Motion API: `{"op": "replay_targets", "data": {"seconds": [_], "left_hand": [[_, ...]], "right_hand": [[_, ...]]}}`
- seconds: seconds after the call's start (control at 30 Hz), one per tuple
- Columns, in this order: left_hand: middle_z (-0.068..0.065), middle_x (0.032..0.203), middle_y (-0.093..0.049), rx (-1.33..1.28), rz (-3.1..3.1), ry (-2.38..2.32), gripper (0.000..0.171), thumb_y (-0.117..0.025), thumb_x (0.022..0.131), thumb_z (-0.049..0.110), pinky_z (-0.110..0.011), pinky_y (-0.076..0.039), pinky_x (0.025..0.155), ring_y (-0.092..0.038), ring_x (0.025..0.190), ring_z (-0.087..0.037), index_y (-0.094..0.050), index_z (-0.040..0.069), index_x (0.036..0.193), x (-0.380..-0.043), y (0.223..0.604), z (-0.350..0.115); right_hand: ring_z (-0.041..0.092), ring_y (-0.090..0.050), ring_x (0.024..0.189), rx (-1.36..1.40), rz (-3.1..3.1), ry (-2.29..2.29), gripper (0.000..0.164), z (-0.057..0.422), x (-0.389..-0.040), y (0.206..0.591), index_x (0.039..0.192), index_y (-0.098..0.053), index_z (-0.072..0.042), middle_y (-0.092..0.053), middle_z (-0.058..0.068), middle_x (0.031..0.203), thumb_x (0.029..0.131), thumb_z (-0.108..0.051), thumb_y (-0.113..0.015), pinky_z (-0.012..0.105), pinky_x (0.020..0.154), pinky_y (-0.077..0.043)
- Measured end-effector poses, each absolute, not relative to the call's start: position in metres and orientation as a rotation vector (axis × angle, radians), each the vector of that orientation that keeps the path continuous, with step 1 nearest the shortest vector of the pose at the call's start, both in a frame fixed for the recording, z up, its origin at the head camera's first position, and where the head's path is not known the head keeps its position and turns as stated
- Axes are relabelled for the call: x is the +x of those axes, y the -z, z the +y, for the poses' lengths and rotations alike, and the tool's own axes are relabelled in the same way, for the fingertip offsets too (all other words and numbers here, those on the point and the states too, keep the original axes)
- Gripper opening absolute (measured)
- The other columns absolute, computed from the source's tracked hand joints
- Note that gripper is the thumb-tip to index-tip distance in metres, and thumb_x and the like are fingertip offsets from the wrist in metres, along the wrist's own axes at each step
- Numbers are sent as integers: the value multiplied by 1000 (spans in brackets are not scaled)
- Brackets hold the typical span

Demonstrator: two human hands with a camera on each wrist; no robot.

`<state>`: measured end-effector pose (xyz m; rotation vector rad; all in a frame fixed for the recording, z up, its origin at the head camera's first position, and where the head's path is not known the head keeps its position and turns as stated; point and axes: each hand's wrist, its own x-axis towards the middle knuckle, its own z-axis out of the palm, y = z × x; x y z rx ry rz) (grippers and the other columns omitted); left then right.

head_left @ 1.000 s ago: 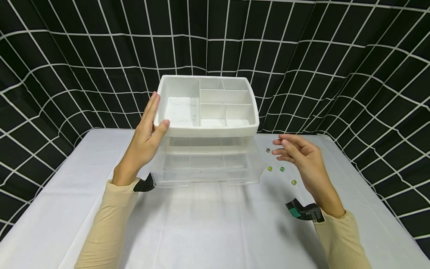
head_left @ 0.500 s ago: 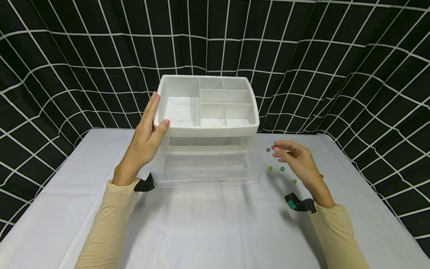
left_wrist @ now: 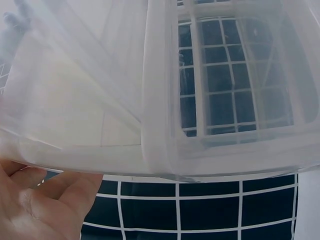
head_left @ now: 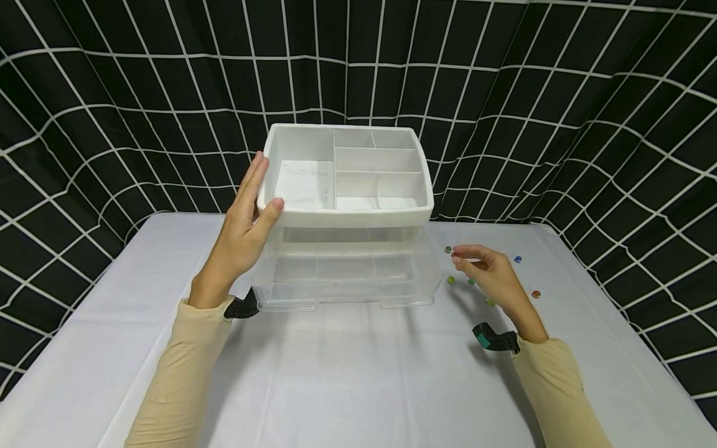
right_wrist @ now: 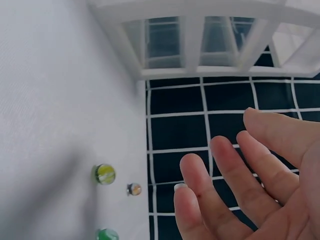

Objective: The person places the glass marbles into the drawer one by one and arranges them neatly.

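A white organizer [head_left: 344, 218] with a divided top tray and clear drawers stands mid-table in the head view. My left hand [head_left: 238, 233] rests along its left side, fingers straight, thumb on the front rim. In the left wrist view those fingers [left_wrist: 75, 192] touch the organizer's edge. To the right, my right hand [head_left: 487, 274] hovers over the table with loosely bent fingers, nothing between them in the right wrist view. Several glass marbles lie around it: a brownish one [head_left: 448, 249], a yellow-green one [head_left: 451, 280], a blue one [head_left: 518, 259] and an orange one [head_left: 536, 294].
A white cloth [head_left: 336, 379] covers the table. Behind and on both sides hangs a black curtain with a white grid [head_left: 358, 62]. The top tray's compartments [head_left: 305, 183] face up, and the lower clear drawer front [head_left: 344, 294] juts out toward me.
My right hand has moved down and slightly left, its fingertips drawing closer together. The blue and orange marbles have come into view beside it. My left hand and the organizer stay put.
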<state>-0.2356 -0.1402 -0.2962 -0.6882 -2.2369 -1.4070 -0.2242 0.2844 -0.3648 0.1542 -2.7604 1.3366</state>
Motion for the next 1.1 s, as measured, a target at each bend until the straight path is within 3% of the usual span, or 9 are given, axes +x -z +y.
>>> {"op": "replay_targets", "data": {"seconds": [0.13, 0.3, 0.4, 0.5, 0.9, 0.97, 1.1], "left_hand": [[13, 167, -8, -687, -2239, 1402, 63, -46, 105, 20, -30, -40, 106, -19, 151, -9, -16, 16, 160, -236, 296, -140], [12, 167, -7, -694, -2236, 1407, 63, -46, 105, 20, -39, -38, 109, -16, 152, -9, -16, 15, 160, -236, 296, -140], [11, 167, -7, -701, -2232, 1416, 63, -46, 105, 20, -46, -36, 113, -15, 152, -9, -15, 14, 160, -236, 296, -140], [11, 167, -7, -698, -2232, 1414, 64, -46, 105, 19, -44, -36, 114, -15, 152, -9, -15, 14, 160, -237, 297, -141], [11, 167, -8, -690, -2222, 1404, 64, -46, 104, 19, -14, -37, 104, -19, 151, -11, -16, 14, 160, -238, 299, -140], [11, 167, -8, -688, -2221, 1402, 63, -46, 104, 19, -15, -38, 105, -19, 151, -10, -16, 14, 160, -238, 299, -140], [11, 167, -8, -687, -2222, 1404, 64, -47, 104, 18, -32, -39, 111, -18, 152, -10, -16, 15, 160, -238, 299, -140]], "right_hand": [[-4, -65, 93, 148, -2806, -1267, 45, 284, -226, 368, 132, -61, -4, -65, 19, 130, 100, -35, -58, 20, 80, -50], [29, -69, 108, 147, -2853, -1223, 44, 283, -228, 374, 132, -61, -1, -64, 21, 130, 100, -32, -59, 39, 89, -53], [38, -67, 112, 164, -2875, -1195, 41, 284, -230, 379, 130, -61, 2, -64, 23, 129, 100, -26, -60, 48, 91, -53], [39, -68, 110, 179, -2892, -1149, 38, 285, -232, 383, 127, -63, 3, -65, 24, 127, 99, -21, -61, 50, 90, -54], [42, -66, 108, 218, -3014, -946, 35, 286, -233, 395, 125, -63, 4, -66, 27, 122, 95, -14, -64, 53, 90, -54], [42, -67, 106, 245, -3025, -893, 33, 285, -234, 397, 123, -64, 5, -68, 27, 118, 94, -12, -65, 52, 89, -54], [40, -67, 103, 274, -3030, -822, 31, 284, -235, 401, 120, -65, 6, -69, 26, 114, 93, -8, -65, 50, 87, -55]]}}
